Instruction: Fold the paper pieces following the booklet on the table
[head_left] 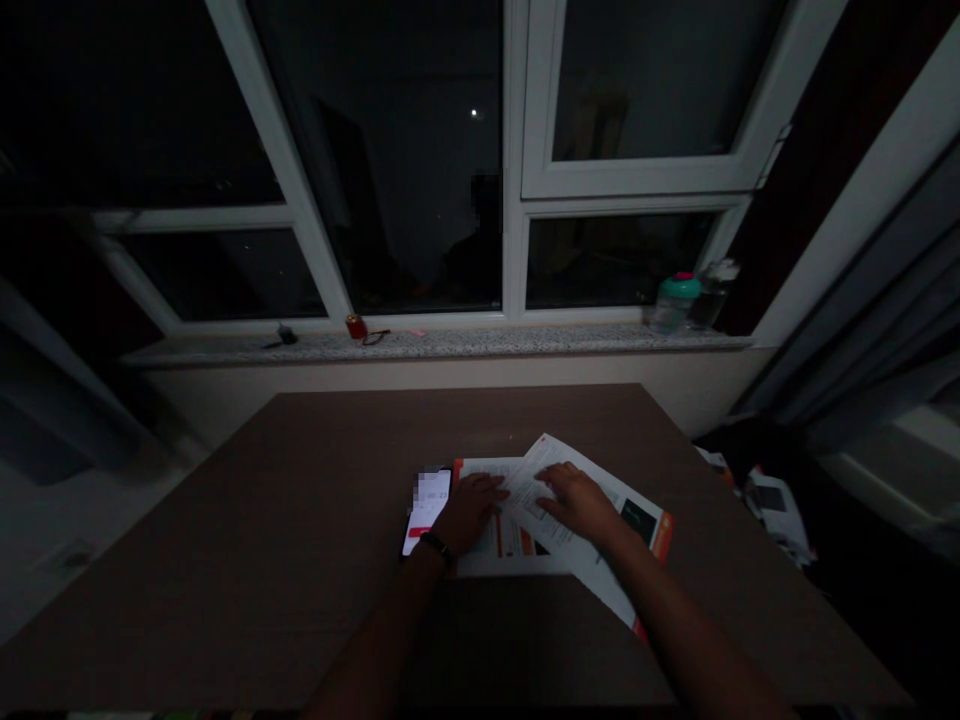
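Two printed sheets lie overlapping on the brown table. The lower sheet has an orange strip along its left edge. Across its right part, at a slant, lies the upper sheet, which carries text, a dark picture and orange-red edging. My left hand, with a dark band at the wrist, rests on the lower sheet, fingers stretched toward the upper sheet's left edge. On the upper sheet sits my right hand, fingers bent and apart from the thumb. Just left of my left hand lies a phone with a lit screen.
Beyond the table runs a speckled stone windowsill. It bears a small red jar, a teal-lidded bottle and a clear bottle. More printed papers lie past the table's right edge. The room is dim.
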